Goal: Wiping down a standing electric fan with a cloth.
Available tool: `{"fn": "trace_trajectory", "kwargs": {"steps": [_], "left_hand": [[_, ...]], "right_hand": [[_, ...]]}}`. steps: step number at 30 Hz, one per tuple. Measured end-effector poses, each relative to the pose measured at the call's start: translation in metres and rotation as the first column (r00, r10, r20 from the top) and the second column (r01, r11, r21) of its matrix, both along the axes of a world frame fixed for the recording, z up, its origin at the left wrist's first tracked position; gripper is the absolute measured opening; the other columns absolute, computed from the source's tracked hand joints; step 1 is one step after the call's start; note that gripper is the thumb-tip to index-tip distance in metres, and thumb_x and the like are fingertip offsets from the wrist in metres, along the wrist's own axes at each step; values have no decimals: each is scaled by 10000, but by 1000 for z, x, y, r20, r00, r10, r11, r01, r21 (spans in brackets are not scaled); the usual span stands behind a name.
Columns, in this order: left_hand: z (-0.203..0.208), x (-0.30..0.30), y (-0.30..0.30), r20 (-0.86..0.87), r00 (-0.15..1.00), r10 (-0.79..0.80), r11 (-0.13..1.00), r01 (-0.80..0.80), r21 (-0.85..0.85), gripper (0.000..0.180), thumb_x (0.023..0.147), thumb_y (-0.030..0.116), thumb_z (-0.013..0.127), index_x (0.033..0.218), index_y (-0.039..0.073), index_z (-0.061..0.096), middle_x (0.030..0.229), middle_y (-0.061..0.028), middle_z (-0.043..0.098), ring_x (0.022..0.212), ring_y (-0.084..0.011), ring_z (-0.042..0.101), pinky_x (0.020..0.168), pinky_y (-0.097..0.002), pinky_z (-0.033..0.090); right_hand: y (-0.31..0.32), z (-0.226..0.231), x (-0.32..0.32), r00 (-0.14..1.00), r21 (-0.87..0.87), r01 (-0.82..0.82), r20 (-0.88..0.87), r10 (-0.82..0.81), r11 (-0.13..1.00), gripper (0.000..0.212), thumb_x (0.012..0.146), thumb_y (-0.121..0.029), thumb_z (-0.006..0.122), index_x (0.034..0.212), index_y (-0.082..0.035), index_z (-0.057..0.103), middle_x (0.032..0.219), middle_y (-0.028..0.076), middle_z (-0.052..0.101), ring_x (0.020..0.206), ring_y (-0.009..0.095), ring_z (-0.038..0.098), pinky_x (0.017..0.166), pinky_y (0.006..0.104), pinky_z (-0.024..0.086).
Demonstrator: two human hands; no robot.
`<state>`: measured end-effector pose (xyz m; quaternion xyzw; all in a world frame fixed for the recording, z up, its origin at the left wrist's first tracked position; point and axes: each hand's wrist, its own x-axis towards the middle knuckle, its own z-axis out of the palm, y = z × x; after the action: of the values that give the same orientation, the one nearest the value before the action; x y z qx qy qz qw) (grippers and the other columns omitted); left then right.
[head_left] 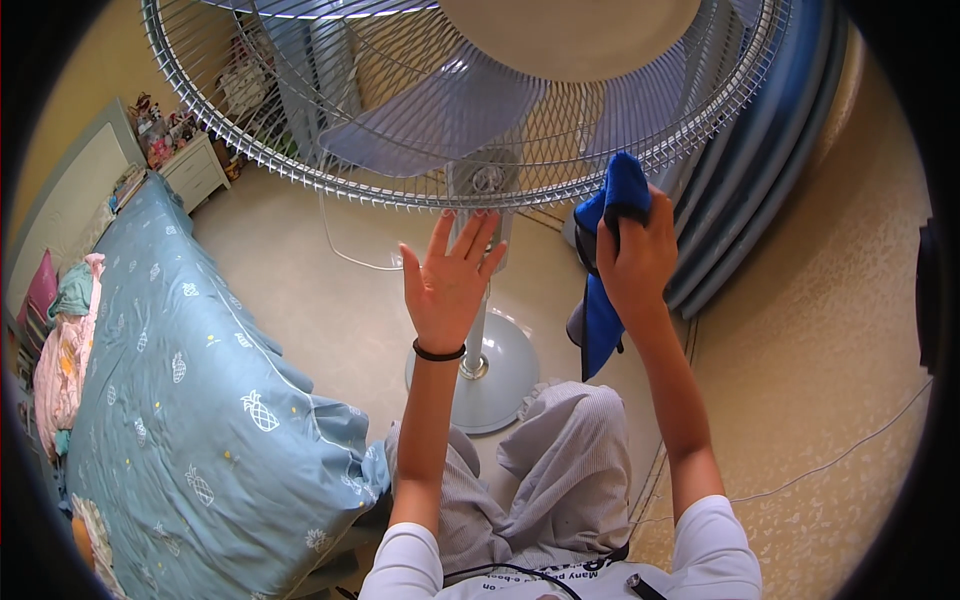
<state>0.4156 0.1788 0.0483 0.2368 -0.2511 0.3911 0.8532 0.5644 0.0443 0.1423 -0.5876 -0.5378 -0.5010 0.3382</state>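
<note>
Head view, and straight to the fan's lower rim: bare left hand raised, palm toward the camera, fingers spread, grasping nothing; fingertips right at the wire, touching or just short of it, impossible to tell; perhaps placed there to steady the big round silver-wire standing fan with translucent bluish blades. And over to the right hand, clenched around a bright-blue, dark-edged soft cloth; top fold bunched up at the rim's lower right edge, tail dangling free below; gripped in a wad, probably, for a firmer hold beside those thin wires. Below, planted on the pale smooth floor, the fan's round grey base, broad and flat, presumably for balance under that wide cage; just this side of it, bent knees in striped pale trousers, likely for a close, low reach. Off to the left, a bed with a blue pineapple-print cover; past its far corner, a small white cabinet, crowded along its top with toys.
</note>
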Motion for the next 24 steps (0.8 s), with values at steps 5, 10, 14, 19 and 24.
{"fn": "trace_trajectory", "kwargs": {"steps": [5,10,14,19,24], "left_hand": [[0,1,1,2,1000,-10,1000,10,-8,642,938,566,284,1375,98,340,1424,-213,304,1353,-347,233,1090,-496,217],[-10,4,9,-26,999,19,1000,-19,5,626,947,528,320,1366,65,364,1408,-229,330,1361,-351,219,1091,-501,224],[-12,4,11,-55,998,18,1000,-17,16,635,949,527,316,1362,48,363,1398,-218,354,1354,-347,240,1091,-498,229],[-10,2,10,-57,998,8,1000,-6,29,662,948,535,299,1367,25,349,1401,-207,359,1348,-336,261,1091,-496,236],[-6,0,4,-84,996,24,1000,-23,13,669,947,537,296,1379,27,329,1415,-205,338,1348,-333,261,1091,-492,238]], "right_hand": [[-1,-30,18,997,-71,53,-58,-57,996,235,622,-65,667,847,-47,601,1050,145,544,888,322,537,687,410,465],[0,-47,27,994,-114,69,-76,-78,991,263,625,-69,668,877,-46,598,1064,150,536,918,328,534,713,415,465],[-2,-39,20,995,-101,42,-83,-51,994,245,626,-74,674,855,-41,594,1063,151,536,920,327,534,720,409,465],[-2,-6,-3,999,-45,-24,-38,23,999,224,624,-72,680,823,-33,585,1054,157,534,908,328,532,713,404,461],[-1,14,-16,998,-22,-39,-46,38,999,224,612,-57,683,810,-28,584,1022,162,531,876,337,532,695,405,457]]}}
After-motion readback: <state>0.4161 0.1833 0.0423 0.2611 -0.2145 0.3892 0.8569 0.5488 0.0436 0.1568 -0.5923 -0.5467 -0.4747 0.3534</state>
